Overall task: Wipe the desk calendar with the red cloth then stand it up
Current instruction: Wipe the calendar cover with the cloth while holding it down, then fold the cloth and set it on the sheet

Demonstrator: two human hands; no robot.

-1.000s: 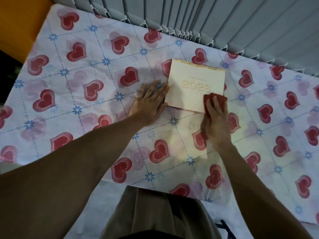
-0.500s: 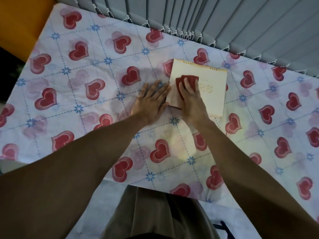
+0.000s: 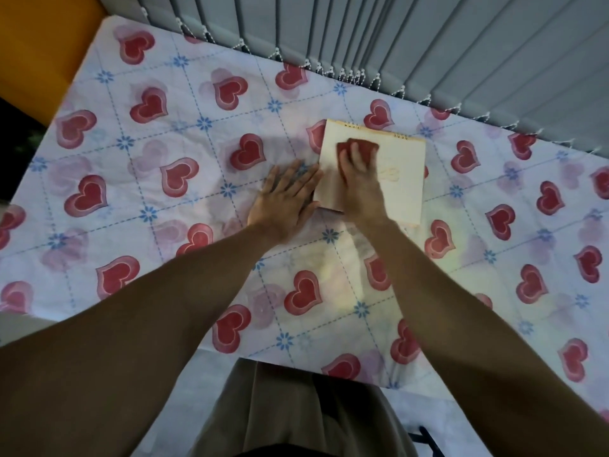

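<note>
A cream desk calendar point(image 3: 403, 179) with a spiral binding along its far edge lies flat on the table. My right hand point(image 3: 359, 183) presses the red cloth point(image 3: 361, 148) onto the calendar's upper left part, fingers spread over the cloth. Flat on the tablecloth lies my left hand point(image 3: 285, 199), its fingertips touching the calendar's left edge. The printed lettering on the calendar is mostly hidden under my right hand.
The table point(image 3: 164, 143) wears a white cloth with red hearts and blue flowers. Grey vertical blinds point(image 3: 428, 44) hang right behind its far edge. An orange surface point(image 3: 43, 44) stands at the far left. The table's near edge runs just in front of my body.
My right hand slid the red cloth from the calendar's lower right corner leftward and up toward its top left. My left hand stayed in place at the left edge.
</note>
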